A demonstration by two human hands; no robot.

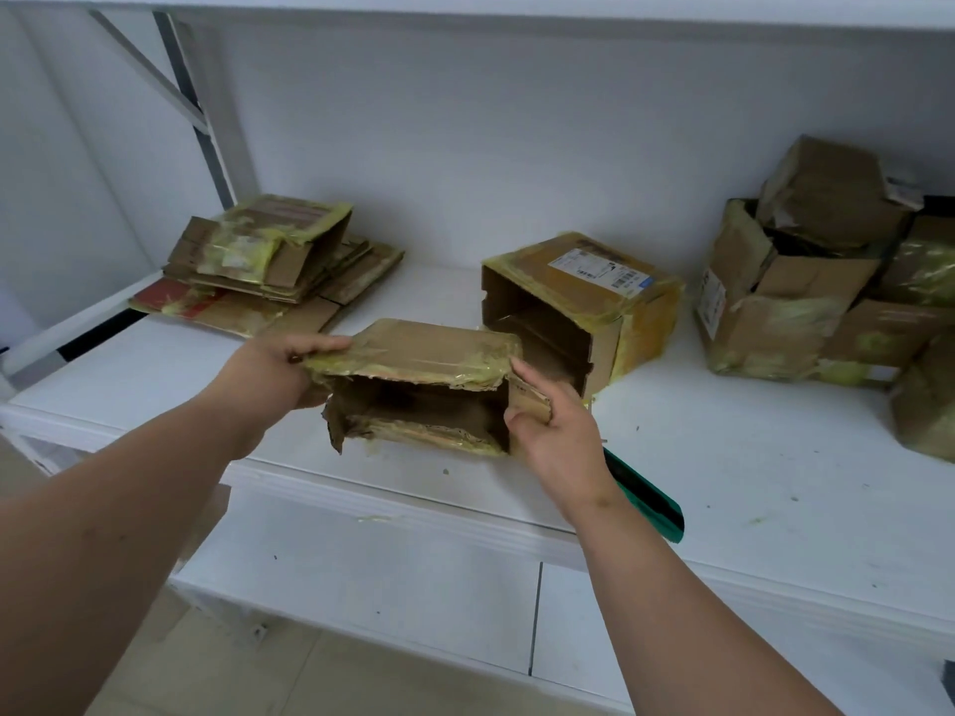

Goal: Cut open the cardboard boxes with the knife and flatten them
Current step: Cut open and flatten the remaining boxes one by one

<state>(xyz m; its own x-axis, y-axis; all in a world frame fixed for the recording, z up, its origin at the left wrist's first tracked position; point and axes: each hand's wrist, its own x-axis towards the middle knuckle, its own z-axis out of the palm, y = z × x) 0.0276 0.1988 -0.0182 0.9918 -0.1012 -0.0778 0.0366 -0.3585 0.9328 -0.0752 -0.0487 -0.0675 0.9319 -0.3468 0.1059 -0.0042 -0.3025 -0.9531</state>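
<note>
Fingers [320, 346] of left hand [274, 372] and right hand [560, 436] clamp the box [429, 354] by 2 side edges near the shelf [723, 457] lip, arms outstretched.

Left hand [279, 372] and right hand [560, 439] grip the opened box [413, 348] at the white shelf [734, 457].

A white shelf [723, 457] runs across the view, dotted with dark specks and a few yellowish tape scraps [374, 518], one stuck to its front edge. Behind it is a plain pale wall [517, 147]. An upper shelf [517, 7] crosses the top. At the left, a grey upright [199, 136] meets a diagonal brace [144, 69]. Below are a white lower shelf [362, 586] and beige floor [206, 669].
</note>
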